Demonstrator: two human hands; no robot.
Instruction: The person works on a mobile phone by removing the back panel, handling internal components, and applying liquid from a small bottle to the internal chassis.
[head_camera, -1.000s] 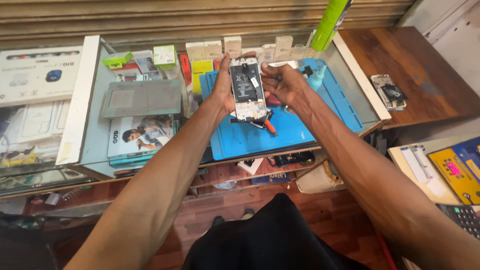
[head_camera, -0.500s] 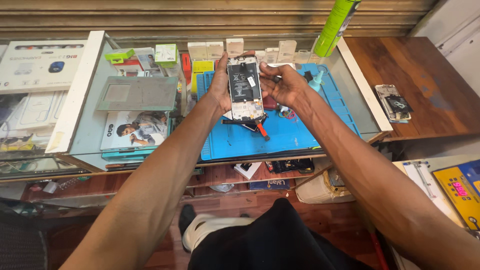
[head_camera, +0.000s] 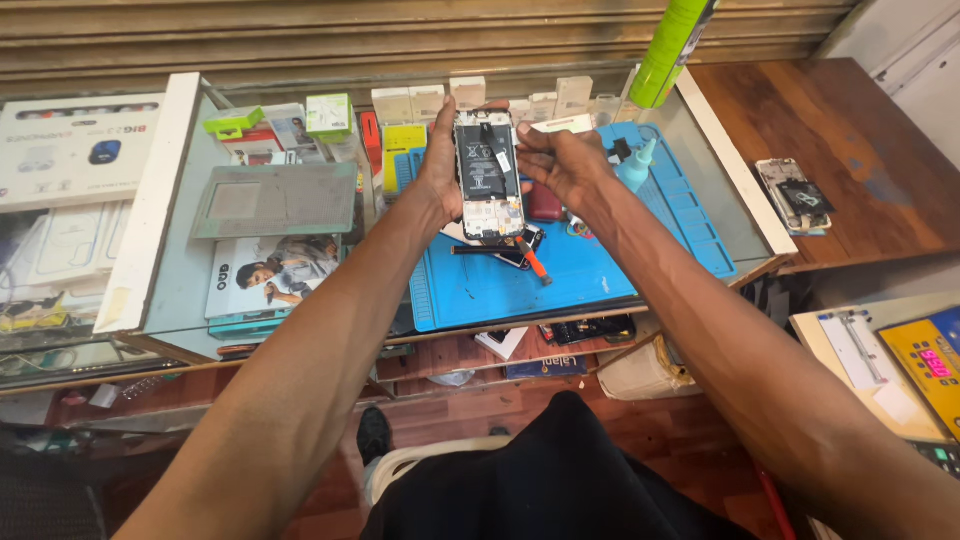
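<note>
Opened smartphone (head_camera: 489, 177), back cover off, battery and circuit boards exposed, is held upright above the blue work mat (head_camera: 600, 265) on the glass counter (head_camera: 180, 290), clear of the surface. Judged light and stiff but fragile: bare boards, thin flex cables and a glass screen on the far side, so a twist or a squeeze on the middle would likely do harm. Best taken by the long side edges of the frame, away from the exposed parts. Left hand (head_camera: 441, 165) cradles the left edge, palm behind, fingers wrapped round the frame, thumb along the side. Right hand (head_camera: 556, 165) is closed loosely, fingertips at the phone's upper right edge; whether they pinch a part cannot be told. Both forearms are stretched forward and converge at the phone. An orange-handled tool (head_camera: 534, 262) lies on the mat just below.
</note>
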